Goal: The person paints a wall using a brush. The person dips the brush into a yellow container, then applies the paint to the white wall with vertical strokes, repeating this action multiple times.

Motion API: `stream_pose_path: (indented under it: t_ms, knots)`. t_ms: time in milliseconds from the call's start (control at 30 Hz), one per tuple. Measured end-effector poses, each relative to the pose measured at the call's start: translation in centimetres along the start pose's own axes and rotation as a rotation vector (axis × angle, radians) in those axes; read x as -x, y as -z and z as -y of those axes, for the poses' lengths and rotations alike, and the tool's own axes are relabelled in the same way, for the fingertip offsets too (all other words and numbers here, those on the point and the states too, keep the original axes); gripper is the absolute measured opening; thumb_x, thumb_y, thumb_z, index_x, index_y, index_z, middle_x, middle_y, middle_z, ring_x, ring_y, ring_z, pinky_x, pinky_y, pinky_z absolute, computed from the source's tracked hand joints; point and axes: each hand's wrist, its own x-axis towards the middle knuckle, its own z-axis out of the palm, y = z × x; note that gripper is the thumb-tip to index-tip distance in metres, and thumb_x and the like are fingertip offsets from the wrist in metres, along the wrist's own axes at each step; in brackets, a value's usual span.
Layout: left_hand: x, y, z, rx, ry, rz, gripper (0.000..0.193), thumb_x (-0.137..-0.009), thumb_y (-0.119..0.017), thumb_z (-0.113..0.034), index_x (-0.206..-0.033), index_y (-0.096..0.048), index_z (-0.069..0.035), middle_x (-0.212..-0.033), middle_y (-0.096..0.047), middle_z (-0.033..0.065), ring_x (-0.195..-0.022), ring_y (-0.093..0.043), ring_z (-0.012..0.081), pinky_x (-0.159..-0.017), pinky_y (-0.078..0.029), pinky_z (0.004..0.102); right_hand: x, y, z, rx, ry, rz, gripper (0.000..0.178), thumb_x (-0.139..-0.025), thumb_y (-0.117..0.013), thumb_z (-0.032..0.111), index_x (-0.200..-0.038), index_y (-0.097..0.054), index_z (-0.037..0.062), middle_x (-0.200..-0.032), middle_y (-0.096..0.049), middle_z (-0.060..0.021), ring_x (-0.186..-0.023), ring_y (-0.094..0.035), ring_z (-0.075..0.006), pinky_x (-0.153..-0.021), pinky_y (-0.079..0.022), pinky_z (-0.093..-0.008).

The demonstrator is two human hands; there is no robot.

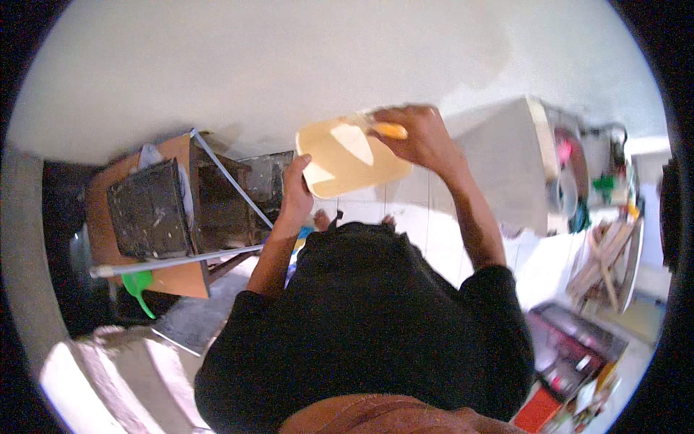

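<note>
A cream-yellow, flat, shallow plastic tray or board (pixel 329 148) with rounded corners is held up in front of me, close to the pale wall. My left hand (pixel 295 186) grips its left edge, the thumb lying over the top face. Bright white patches show on its surface; whether they are paste or light I cannot tell. Over the far right part of the board, my right hand (pixel 419 134) is closed round a scraper-like tool with an orange-yellow handle (pixel 390 130). The tool's working end, near the board's far edge, is blurred and partly hidden by my fingers.
The pale wall (pixel 289 65) rises directly ahead. To the left stands a brown wooden cabinet (pixel 191 278) with a black panel (pixel 148 210) and a long grey strip (pixel 231 177). A grey block-like counter (pixel 491 159) is on the right. White tiles (pixel 441 246) lie below.
</note>
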Motion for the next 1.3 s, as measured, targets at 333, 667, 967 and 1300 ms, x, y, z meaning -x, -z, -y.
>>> stream_pose_path:
  t_ms: [333, 667, 967, 1300]
  knots:
    - [0.5, -0.7, -1.8, -0.115, -0.111, -0.055, 0.040, -0.084, -0.060, -0.031, -0.103, -0.056, 0.004, -0.087, -0.064, 0.0102, -0.069, -0.065, 0.0181, -0.057, -0.054, 0.0299, 2.6, 0.9, 1.8, -0.129, 0.150, -0.084, 0.019, -0.071, -0.077, 0.014, -0.086, -0.068, 0.0086, -0.084, -0.069, -0.0097, -0.073, -0.068, -0.0263, -0.066, -0.054, -0.0345]
    - [-1.2, -0.4, -2.0, -0.072, -0.011, -0.052, 0.038, -0.079, -0.067, -0.033, -0.093, -0.059, 0.001, -0.082, -0.063, 0.0082, -0.064, -0.062, 0.0155, -0.053, -0.050, 0.0280, 1.9, 0.0, 3.2, -0.639, -0.228, 0.087, 0.016, -0.075, -0.074, 0.006, -0.089, -0.068, -0.0009, -0.084, -0.071, -0.0088, -0.074, -0.067, -0.0140, -0.068, -0.054, -0.0280]
    - [-2.5, 1.9, -0.8, -0.103, -0.123, 0.030, 0.033, -0.083, -0.064, -0.030, -0.094, -0.059, 0.000, -0.077, -0.063, 0.0054, -0.063, -0.059, 0.0126, -0.054, -0.049, 0.0261, -2.3, 0.3, 2.1, -0.201, -0.041, -0.062, 0.023, -0.070, -0.078, 0.012, -0.089, -0.069, 0.0025, -0.083, -0.070, -0.0123, -0.068, -0.068, -0.0221, -0.062, -0.053, -0.0304]
    - [-0.9, 0.5, -3.1, -0.083, -0.064, 0.000, 0.036, -0.085, -0.061, -0.029, -0.103, -0.059, 0.003, -0.090, -0.064, 0.0089, -0.073, -0.064, 0.0162, -0.061, -0.053, 0.0283, 1.3, 1.6, 2.3, -0.254, 0.032, -0.003, 0.020, -0.070, -0.078, 0.016, -0.085, -0.070, 0.0058, -0.084, -0.070, -0.0105, -0.068, -0.068, -0.0270, -0.065, -0.054, -0.0340]
